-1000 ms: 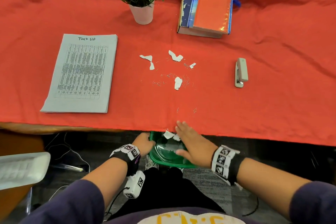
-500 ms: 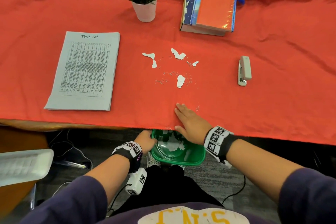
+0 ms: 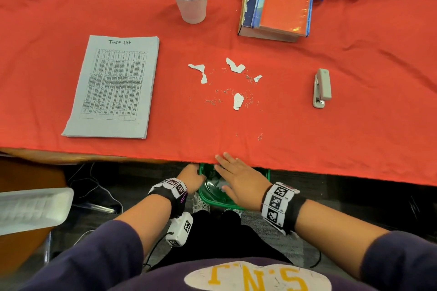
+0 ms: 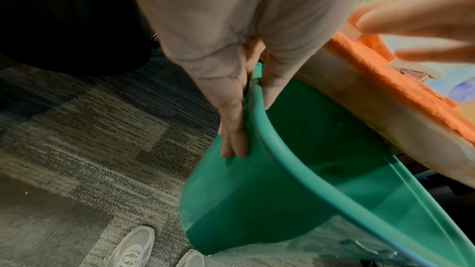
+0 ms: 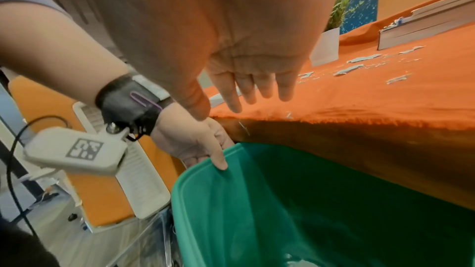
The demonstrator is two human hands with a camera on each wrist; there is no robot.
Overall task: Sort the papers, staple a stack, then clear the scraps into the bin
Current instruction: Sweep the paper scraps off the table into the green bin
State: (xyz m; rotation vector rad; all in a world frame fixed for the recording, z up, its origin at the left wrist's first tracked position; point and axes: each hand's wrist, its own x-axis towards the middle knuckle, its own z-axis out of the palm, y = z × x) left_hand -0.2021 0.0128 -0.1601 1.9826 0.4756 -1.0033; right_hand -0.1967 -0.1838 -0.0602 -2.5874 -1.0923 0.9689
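A green bin (image 3: 205, 199) hangs just below the table's near edge. My left hand (image 3: 191, 178) grips its left rim, thumb inside and fingers outside (image 4: 232, 141). My right hand (image 3: 238, 179) hovers over the bin's mouth with fingers straight and empty, its fingertips (image 5: 285, 94) on the edge of the red cloth (image 3: 331, 144). Several torn white scraps (image 3: 237, 101) and loose staples (image 3: 227, 94) lie mid-table. A few staples (image 3: 260, 136) lie nearer the edge. The grey stapler (image 3: 322, 87) lies at the right, the paper stack (image 3: 113, 85) at the left.
A potted plant (image 3: 191, 7) and a pile of books (image 3: 279, 9) stand at the back. A white seat (image 3: 30, 208) is at the lower left beside the table. My shoes (image 4: 133, 249) are on the carpet below the bin.
My right hand reached a little onto the cloth, then drew back to the edge over the bin. The left hand kept hold of the bin rim.
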